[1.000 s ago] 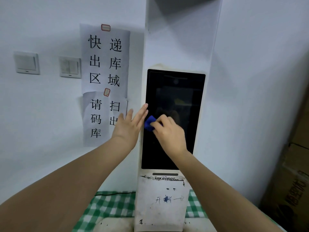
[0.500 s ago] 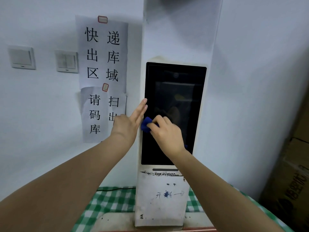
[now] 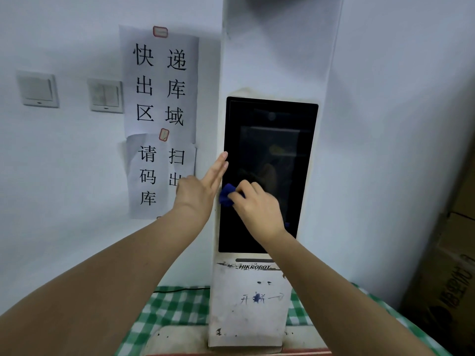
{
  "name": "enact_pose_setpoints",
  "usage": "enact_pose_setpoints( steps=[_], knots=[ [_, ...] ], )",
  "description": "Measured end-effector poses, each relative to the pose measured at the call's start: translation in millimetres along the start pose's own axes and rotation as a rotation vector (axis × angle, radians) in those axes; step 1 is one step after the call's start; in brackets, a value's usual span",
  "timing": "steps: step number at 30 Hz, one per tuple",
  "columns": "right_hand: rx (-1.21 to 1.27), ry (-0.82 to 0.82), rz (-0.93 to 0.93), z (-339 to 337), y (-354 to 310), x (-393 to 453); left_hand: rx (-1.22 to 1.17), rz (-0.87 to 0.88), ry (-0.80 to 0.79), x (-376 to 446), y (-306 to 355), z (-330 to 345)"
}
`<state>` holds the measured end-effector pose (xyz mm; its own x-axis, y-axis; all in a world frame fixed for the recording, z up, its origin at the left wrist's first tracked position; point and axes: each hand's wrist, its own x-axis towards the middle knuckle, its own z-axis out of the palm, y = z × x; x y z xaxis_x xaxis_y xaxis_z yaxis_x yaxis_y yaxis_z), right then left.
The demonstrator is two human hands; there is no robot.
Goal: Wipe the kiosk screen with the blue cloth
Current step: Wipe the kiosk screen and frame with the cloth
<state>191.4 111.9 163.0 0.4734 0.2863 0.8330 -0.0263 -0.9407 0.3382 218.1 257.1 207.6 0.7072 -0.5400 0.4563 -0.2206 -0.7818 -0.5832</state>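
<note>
The right hand has its grip closed on the bunched blue cloth, pressed against the left edge of the tall kiosk screen, while the left hand, open and empty, braces the frame, so unwiped glass lies mostly up and rightward.

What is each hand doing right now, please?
Left hand: open, fingers flat against the kiosk edge, holding nothing.
Right hand: closed on the blue cloth, pressing it to the screen.

left hand flat, fingers extended upward; right hand curled shut, knuckles up; both forearms reach forward.
</note>
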Motion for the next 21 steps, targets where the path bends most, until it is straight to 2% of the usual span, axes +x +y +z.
enact_pose_setpoints(
  steps=[3,8,10,13,15,18,21],
  knots=[
    [0.006,-0.018,-0.029,5.9,-6.7,-12.6,-0.001,-0.004,-0.008,0.3,0.3,0.1],
    [-0.01,-0.112,-0.215,11.1,-11.1,-28.2,-0.007,-0.007,-0.013,0.2,0.3,0.1],
    [0.011,-0.061,-0.166,6.6,-4.8,-17.8,-0.012,-0.009,-0.008,-0.3,0.4,-1.0],
    [0.065,0.02,0.057,-3.2,0.7,7.5,-0.019,-0.001,-0.011,0.2,0.2,-1.4],
    [0.064,0.026,0.08,-2.1,-2.8,13.4,-0.016,-0.006,-0.009,0.5,-0.1,-1.0],
    [0.035,0.004,-0.033,7.6,-12.9,-3.0,-0.002,-0.007,-0.011,0.9,-0.2,0.2],
    [0.005,-0.107,-0.19,16.2,-17.9,-25.7,0.01,-0.004,-0.007,0.9,-1.4,0.3]
  ],
)
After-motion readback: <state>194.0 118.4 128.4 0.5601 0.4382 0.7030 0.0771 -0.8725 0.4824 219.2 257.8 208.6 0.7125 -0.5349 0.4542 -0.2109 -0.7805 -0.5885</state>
